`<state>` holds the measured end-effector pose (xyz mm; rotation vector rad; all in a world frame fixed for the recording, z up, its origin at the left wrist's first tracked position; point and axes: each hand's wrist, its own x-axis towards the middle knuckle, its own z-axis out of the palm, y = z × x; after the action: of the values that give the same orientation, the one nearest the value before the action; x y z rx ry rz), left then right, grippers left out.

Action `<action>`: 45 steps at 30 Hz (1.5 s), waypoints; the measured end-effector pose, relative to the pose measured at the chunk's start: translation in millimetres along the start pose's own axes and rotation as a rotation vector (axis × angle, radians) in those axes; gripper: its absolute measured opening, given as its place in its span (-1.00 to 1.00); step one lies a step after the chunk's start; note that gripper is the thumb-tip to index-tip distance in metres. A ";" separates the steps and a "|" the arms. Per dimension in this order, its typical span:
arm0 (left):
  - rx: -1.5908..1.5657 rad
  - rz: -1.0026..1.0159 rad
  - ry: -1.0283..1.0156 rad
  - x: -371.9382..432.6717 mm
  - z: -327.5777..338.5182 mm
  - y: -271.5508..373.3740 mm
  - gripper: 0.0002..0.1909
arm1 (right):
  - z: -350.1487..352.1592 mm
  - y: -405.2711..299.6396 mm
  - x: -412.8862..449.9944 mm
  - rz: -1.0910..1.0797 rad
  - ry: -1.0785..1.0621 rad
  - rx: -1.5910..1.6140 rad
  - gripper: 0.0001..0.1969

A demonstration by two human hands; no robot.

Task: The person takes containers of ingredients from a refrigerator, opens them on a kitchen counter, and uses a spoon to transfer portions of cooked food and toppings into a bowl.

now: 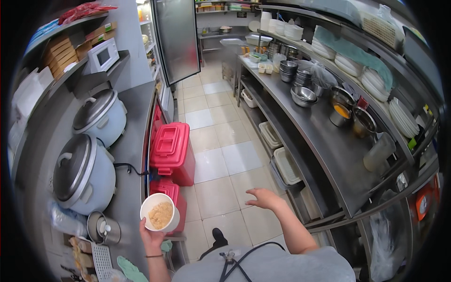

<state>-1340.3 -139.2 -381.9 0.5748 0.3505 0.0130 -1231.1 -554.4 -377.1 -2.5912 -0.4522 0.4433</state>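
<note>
A white round bowl (146, 208) with a mound of pale brown grainy food (161, 215), perhaps rice, is held in my left hand (152, 234). The hand grips it from below and the near side, beside the edge of the left steel counter. My right hand (262, 198) is held out over the tiled floor with its fingers apart and nothing in them. Under and beyond the bowl stand red plastic lidded bins (172, 151). Two large rice cookers (100, 176) with metal lids sit on the left counter (132, 141).
The tiled floor (215, 169) forms an aisle to a glass-doored fridge whose door (178, 38) stands open. On the right steel counter (310, 141) are metal bowls (303, 95), an orange-filled metal pot (340, 114) and a plastic jug (380, 151). Stacked white plates (403, 118) fill the shelf above.
</note>
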 end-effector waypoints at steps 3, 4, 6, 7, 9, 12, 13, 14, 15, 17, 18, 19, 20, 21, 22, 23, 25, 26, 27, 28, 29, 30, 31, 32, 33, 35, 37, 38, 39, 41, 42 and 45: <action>-0.088 -0.025 0.008 57.8 5.2 9.4 -0.40 | -17.8 7.4 33.9 0.000 0.020 0.004 -0.45; -0.094 -0.029 0.012 77.7 10.7 9.9 -0.38 | -26.2 14.1 43.0 0.002 0.055 0.013 -0.44; -0.055 -0.070 -0.048 117.6 28.5 8.9 -0.37 | -46.1 29.3 53.1 0.063 0.123 0.025 -0.44; -0.015 -0.102 -0.101 139.8 39.6 7.5 -0.37 | -56.8 37.9 56.9 0.115 0.185 0.039 -0.45; -0.007 -0.149 -0.144 183.6 70.1 0.5 -0.36 | -70.5 60.4 58.3 0.172 0.243 0.066 -0.46; 0.017 -0.234 -0.235 242.9 121.1 -15.6 -0.35 | -70.5 109.6 50.6 0.387 0.293 0.019 -0.44; 0.029 -0.271 -0.282 262.3 137.5 -22.4 -0.35 | -70.2 127.1 52.3 0.446 0.278 0.030 -0.43; 0.029 -0.304 -0.301 281.1 150.0 -30.2 -0.36 | -77.6 135.9 58.5 0.447 0.280 0.034 -0.43; 0.033 -0.302 -0.300 298.8 165.2 -34.9 -0.36 | -85.7 143.0 63.5 0.546 0.217 0.082 -0.41; 0.106 -0.334 -0.308 325.3 192.2 -48.4 -0.36 | -96.9 161.6 76.7 0.657 0.140 0.132 -0.39; 0.117 -0.348 -0.303 341.0 203.5 -53.0 -0.36 | -104.6 175.5 91.4 0.639 0.164 0.090 -0.40; 0.119 -0.348 -0.301 355.8 212.2 -57.4 -0.36 | -112.2 189.0 106.9 0.619 0.185 0.048 -0.41; 0.105 -0.329 -0.297 369.5 218.5 -61.6 -0.36 | -121.2 199.4 125.4 0.617 0.180 0.051 -0.41; 0.093 -0.311 -0.294 383.2 224.1 -64.7 -0.36 | -131.5 206.3 148.4 0.553 0.172 0.035 -0.41; 0.098 -0.311 -0.288 396.2 229.2 -66.5 -0.36 | -142.3 212.3 173.3 0.488 0.163 0.019 -0.40; 0.101 -0.286 -0.262 410.1 232.4 -65.0 -0.37 | -150.3 216.4 201.0 0.427 0.163 0.003 -0.41; 0.110 -0.273 -0.231 434.3 234.7 -58.5 -0.38 | -164.8 219.8 257.4 0.332 0.119 -0.043 -0.42; 0.084 -0.236 -0.219 445.6 236.0 -53.9 -0.39 | -169.3 221.2 287.1 0.289 0.079 -0.074 -0.43; 0.057 -0.201 -0.210 457.7 238.2 -50.0 -0.40 | -170.4 220.9 314.3 0.209 0.105 -0.058 -0.43; 0.016 -0.179 -0.221 466.0 242.1 -44.7 -0.36 | -172.8 218.6 340.5 0.128 0.132 -0.043 -0.44; 0.005 -0.147 -0.205 475.0 240.8 -40.2 -0.36 | -182.8 208.7 364.8 0.050 0.105 0.000 -0.45; -0.007 -0.130 -0.187 487.8 236.5 -38.3 -0.35 | -195.7 202.0 387.8 -0.023 0.083 0.041 -0.45; -0.019 -0.116 -0.171 502.9 231.5 -36.9 -0.35 | -206.0 203.6 411.3 -0.017 0.087 0.042 -0.45; 0.009 -0.104 -0.162 517.6 221.0 -32.8 -0.35 | -211.1 203.4 433.3 -0.011 0.070 0.052 -0.45; 0.013 -0.116 -0.156 530.9 216.6 -30.2 -0.35 | -220.0 198.8 448.8 0.002 0.050 0.064 -0.45; -0.008 -0.100 -0.078 561.7 220.5 -28.0 -0.36 | -239.1 201.6 470.9 0.063 -0.001 0.044 -0.45; -0.006 -0.105 -0.086 600.6 238.6 -25.3 -0.37 | -253.0 220.5 491.3 0.054 0.032 0.026 -0.46; -0.002 -0.103 -0.090 620.7 251.5 -25.2 -0.38 | -258.6 234.2 500.0 0.060 0.032 0.023 -0.46; -0.005 -0.106 -0.091 643.8 261.9 -26.0 -0.38 | -263.2 249.4 508.0 0.041 0.106 0.072 -0.46; 0.046 -0.111 -0.138 692.8 286.4 -29.9 -0.38 | -279.6 274.6 519.7 0.028 0.179 0.125 -0.47; 0.031 -0.125 -0.170 711.1 306.2 -33.6 -0.39 | -290.0 282.4 524.4 0.106 0.198 0.103 -0.48; 0.073 -0.152 -0.270 757.2 366.3 -50.2 -0.38 | -311.6 318.3 544.9 0.214 0.242 0.155 -0.51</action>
<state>-512.0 -293.0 -365.4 0.6122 0.1311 -0.2230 -550.2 -730.9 -398.3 -2.5079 -0.0560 0.2197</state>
